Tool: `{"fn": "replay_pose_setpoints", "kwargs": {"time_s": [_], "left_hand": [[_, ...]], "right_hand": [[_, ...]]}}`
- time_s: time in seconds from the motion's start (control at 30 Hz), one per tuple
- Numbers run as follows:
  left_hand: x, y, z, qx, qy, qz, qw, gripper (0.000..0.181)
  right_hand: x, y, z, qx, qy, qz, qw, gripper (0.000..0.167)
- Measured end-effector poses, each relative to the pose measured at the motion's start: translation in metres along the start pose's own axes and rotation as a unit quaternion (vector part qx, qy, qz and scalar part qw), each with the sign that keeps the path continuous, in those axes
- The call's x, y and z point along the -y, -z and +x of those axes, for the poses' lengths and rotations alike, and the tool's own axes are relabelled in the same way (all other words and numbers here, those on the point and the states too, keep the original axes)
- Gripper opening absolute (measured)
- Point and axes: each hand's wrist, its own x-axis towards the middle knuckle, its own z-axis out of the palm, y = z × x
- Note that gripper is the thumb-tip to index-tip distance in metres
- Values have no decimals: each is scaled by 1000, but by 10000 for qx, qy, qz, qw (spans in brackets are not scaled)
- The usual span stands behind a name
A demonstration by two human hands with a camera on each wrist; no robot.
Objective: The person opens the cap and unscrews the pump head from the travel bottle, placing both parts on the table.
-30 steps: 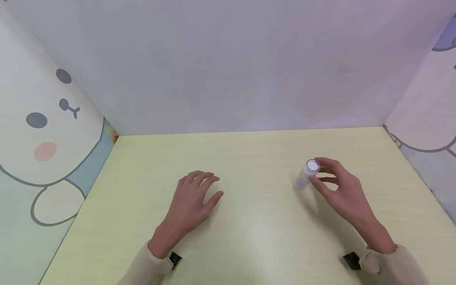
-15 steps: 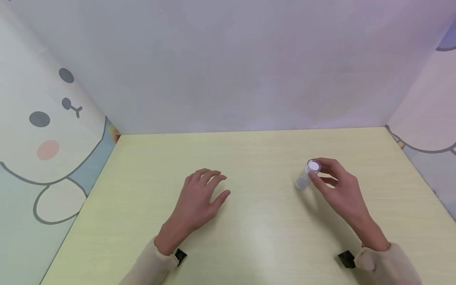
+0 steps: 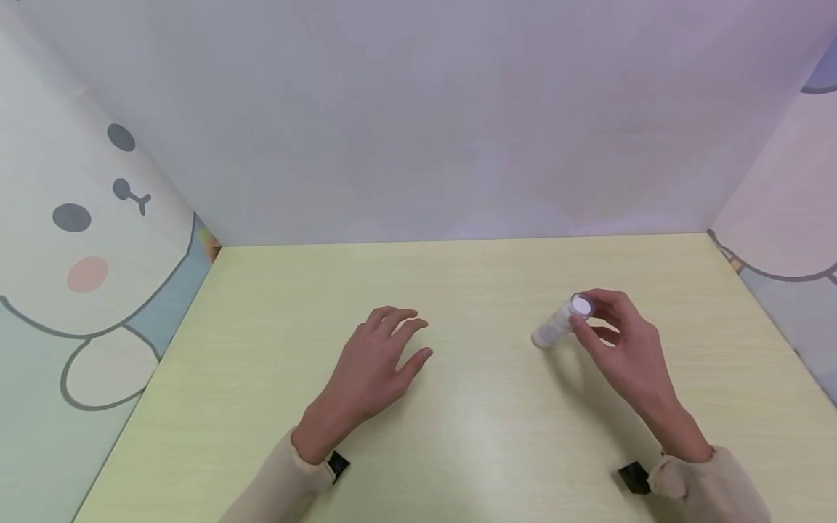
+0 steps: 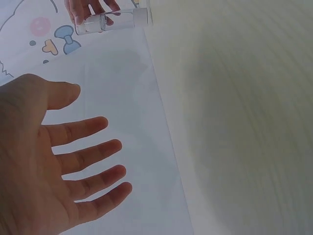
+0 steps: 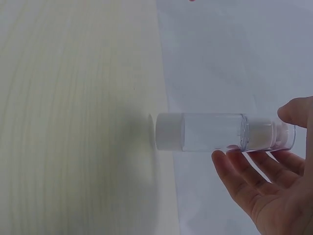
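The bottle (image 3: 557,325) is right of the table's (image 3: 471,407) middle, nearer its right edge than its left and well in from the back edge. It is clear, with a white base (image 5: 169,131) and a clear cap (image 5: 269,132) over a white top. It stands about upright; whether the base touches the surface, I cannot tell.

The right hand (image 3: 631,356) pinches the bottle near the top, thumb on the cap, fingers along the opposite side. The left hand (image 3: 369,367) is over the table, left of the middle, fingers loosely spread and thumb apart, well away from the bottle.

Both wrists come out of beige sleeves (image 3: 709,485), a black piece (image 3: 634,478) beside each cuff. A plain pale wall (image 3: 445,123) rises along the back edge; a cartoon face (image 3: 98,211) is printed beyond the left edge.
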Motion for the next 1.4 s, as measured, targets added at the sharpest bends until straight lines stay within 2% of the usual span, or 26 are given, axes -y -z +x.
{"fn": "replay_pose_setpoints", "kwargs": {"time_s": [0.23, 0.67, 0.87, 1.07, 1.4], "left_hand": [[-4, 1, 4, 22, -104, 30, 9999, 33], [-14, 0, 10, -41, -371, -109, 9992, 33], [-19, -2, 13, -67, -462, -23, 9989, 35], [-22, -2, 15, -76, -431, 29, 9990, 38], [-28, -1, 18, -86, -500, -131, 9986, 46]], "right_hand": [[5, -2, -1, 114, 87, 262, 9996, 40], [20, -6, -5, 669, 135, 923, 9934, 39], [27, -7, -6, 719, 240, 1370, 9877, 39], [32, -8, -6, 796, 336, 1571, 9838, 39], [43, -13, -7, 798, 367, 2041, 9750, 39]]}}
